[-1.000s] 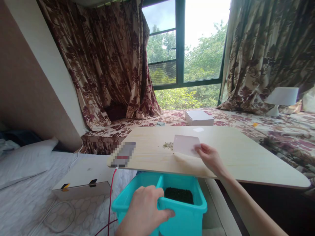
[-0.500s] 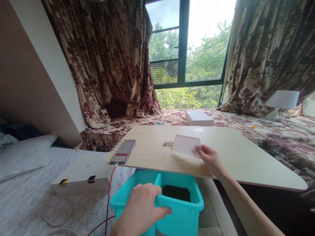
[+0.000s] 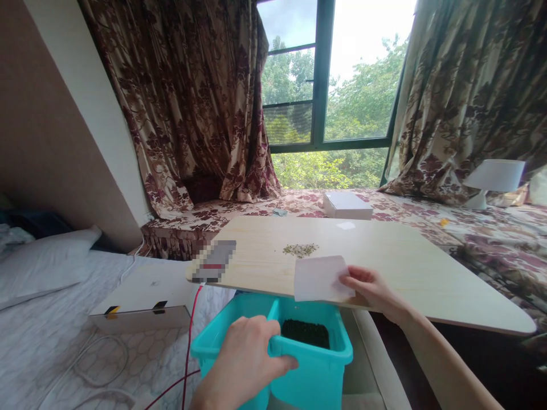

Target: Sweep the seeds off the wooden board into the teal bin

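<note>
My left hand [image 3: 250,356] grips the front rim of a turquoise two-compartment bin [image 3: 311,370] below the table edge. Dark, crumbly material [image 3: 305,333] lies in its right compartment; the left one is partly hidden by my hand. Between the thumb and fingers of my right hand [image 3: 376,287] is a thin, pale rectangular sheet [image 3: 321,278], tilted over the table's front edge above the bin. A small heap of greenish-brown bits [image 3: 300,249] is scattered on the wooden tabletop [image 3: 256,250] just beyond the sheet.
A blurred-out phone-like device [image 3: 215,261] with a red cable [image 3: 191,330] lies at the table's left end. A white box [image 3: 143,302] sits on the bed at left. Farther back are another white box [image 3: 348,205] and a lamp [image 3: 493,176] on the window seat.
My right hand has drawn the sheet toward me, from beside the bits to the table's front edge, uncovering more of the heap. My left hand stays on the bin rim.
</note>
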`<state>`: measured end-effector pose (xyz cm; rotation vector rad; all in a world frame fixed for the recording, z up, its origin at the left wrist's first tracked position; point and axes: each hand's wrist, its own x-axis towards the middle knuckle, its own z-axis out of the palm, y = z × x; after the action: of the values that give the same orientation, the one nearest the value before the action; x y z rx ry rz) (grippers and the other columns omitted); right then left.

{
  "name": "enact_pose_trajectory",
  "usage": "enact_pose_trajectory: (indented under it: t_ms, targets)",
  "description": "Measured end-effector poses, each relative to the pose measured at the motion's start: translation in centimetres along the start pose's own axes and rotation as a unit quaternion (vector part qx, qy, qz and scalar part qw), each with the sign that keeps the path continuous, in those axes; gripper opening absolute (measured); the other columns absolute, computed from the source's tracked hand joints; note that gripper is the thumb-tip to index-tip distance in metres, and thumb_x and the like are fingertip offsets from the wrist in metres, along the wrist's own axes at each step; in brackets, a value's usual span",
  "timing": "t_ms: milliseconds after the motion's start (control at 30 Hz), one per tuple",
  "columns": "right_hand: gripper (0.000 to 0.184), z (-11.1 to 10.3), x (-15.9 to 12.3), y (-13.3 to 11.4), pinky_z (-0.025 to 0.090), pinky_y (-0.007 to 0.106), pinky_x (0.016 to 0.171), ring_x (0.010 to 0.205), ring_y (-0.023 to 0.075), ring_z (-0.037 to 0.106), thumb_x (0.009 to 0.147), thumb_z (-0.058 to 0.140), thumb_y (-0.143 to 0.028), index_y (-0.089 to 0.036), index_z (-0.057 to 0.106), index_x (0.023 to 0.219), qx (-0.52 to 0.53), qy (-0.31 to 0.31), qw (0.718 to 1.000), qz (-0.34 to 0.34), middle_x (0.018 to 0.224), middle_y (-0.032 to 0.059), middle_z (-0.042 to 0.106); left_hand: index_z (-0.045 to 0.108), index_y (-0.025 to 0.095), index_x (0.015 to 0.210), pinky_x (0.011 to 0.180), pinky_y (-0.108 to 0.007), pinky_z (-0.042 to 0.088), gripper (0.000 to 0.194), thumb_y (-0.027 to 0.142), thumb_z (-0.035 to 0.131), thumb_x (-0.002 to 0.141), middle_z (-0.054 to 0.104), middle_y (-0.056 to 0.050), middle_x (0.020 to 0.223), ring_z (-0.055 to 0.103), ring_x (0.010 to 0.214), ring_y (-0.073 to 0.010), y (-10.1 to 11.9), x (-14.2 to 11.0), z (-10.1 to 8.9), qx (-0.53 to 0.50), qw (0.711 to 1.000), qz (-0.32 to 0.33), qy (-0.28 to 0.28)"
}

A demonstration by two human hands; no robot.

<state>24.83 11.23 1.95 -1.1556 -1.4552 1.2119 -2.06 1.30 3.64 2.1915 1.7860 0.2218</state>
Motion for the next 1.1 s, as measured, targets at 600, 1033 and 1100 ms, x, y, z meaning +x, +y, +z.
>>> enact_pose_trajectory:
  t_ms: [600,1033,1100]
  targets:
    - [0.028,-0.6,3.4,1.6,0.051,0.032,0.067,0.073,0.022,0.067,0.07,0.061,-0.041,-0.017,0.07,0.078,-0.087,0.227,0.964,-0.108,0.078,0.0073,0.074,0.056,0.024,0.069,0.066,-0.028,0.031,0.029,0.051,0.067,0.068,0.062,0.002,0.078,0.057,0.081,-0.0196,0.3,0.0,0.1,0.008,1.0,0.003,-0.009]
    - [0.031,-0.2,3.5,1.5,0.05,0.031,0.063,0.07,0.0214,0.066,0.068,0.061,-0.046,-0.017,0.07,0.074,-0.092,0.208,0.966,-0.12,0.075,0.0072,0.073,0.057,0.024,0.071,0.068,-0.028,0.032,0.028,0.051,0.065,0.07,0.062,0.002,0.08,0.057,0.082,-0.0194,0.5,0.0,-0.1,0.028,0.999,-0.003,-0.023]
    - [0.028,-0.1,3.5,1.6,0.05,0.031,0.063,0.069,0.0212,0.066,0.067,0.062,-0.044,-0.017,0.07,0.073,-0.085,0.203,0.969,-0.115,0.075,0.007,0.073,0.056,0.024,0.07,0.068,-0.028,0.032,0.028,0.05,0.065,0.07,0.061,0.002,0.079,0.057,0.081,-0.0192,0.4,-0.1,0.0,0.025,1.0,-0.001,-0.018]
